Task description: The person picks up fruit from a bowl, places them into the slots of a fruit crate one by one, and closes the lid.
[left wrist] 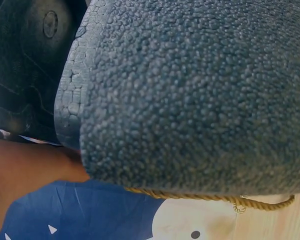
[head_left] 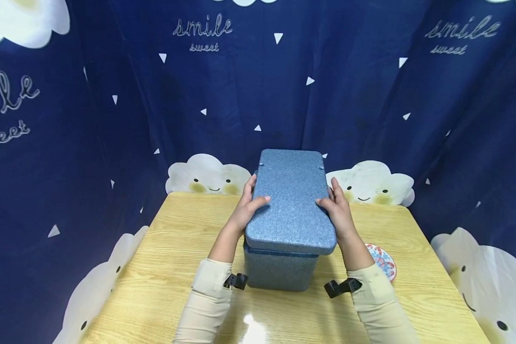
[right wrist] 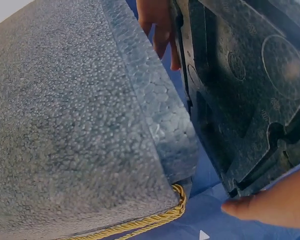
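Both hands hold a blue speckled foam lid (head_left: 291,200) by its long sides. The left hand (head_left: 244,208) grips its left edge, thumb on top. On the opposite edge, the right hand (head_left: 338,210) does the same. Beneath is the matching foam box (head_left: 279,272), standing on the table. The lid sits askew above it; in the right wrist view a gap shows between the box's smooth rim (right wrist: 162,125) and the lid's dark moulded underside (right wrist: 235,95). A gold twisted cord (right wrist: 140,223) runs along the box. The inside of the box is hidden.
A round disc with a red and blue pattern (head_left: 382,262) lies on the wooden table (head_left: 163,267), partly behind the right forearm. Dark blue curtains (head_left: 241,86) with clouds and triangles surround the table at the back and sides.
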Demonstrator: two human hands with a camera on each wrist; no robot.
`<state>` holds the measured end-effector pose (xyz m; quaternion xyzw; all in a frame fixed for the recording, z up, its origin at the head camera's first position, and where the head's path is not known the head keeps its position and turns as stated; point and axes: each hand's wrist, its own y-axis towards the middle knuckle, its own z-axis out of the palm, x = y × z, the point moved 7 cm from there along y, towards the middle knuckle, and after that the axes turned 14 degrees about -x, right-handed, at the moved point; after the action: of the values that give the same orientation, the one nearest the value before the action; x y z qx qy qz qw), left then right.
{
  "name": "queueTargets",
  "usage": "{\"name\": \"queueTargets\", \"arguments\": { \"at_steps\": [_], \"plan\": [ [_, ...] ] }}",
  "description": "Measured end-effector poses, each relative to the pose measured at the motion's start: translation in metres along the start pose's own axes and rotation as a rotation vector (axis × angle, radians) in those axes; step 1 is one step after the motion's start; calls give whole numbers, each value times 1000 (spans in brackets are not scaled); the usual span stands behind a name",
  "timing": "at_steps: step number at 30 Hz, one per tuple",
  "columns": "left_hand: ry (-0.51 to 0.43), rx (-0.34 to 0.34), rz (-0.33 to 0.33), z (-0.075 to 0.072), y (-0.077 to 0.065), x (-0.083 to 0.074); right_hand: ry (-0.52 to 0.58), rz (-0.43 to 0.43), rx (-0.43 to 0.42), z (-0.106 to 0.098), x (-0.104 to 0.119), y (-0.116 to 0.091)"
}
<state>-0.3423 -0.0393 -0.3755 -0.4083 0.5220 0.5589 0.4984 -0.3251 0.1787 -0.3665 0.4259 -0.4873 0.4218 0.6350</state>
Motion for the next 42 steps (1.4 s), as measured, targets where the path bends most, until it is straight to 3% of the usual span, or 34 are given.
{"name": "queueTargets", "arguments": {
  "at_steps": [5,13,20,30,42],
  "plan": [
    [69,31,12,0,-1,2,-61,-46,26,-1,-3,0],
    [44,38,15,-1,-5,5,-80,-44,53,-2,-10,-4],
    [53,-29,44,-5,-15,-10,-69,-77,43,2,-23,1],
    [48,-59,73,-14,-10,-2,-46,-90,13,6,-52,18],
    [46,-23,57,-18,-4,17,-106,-93,-5,4,-55,20]
  ]
}}
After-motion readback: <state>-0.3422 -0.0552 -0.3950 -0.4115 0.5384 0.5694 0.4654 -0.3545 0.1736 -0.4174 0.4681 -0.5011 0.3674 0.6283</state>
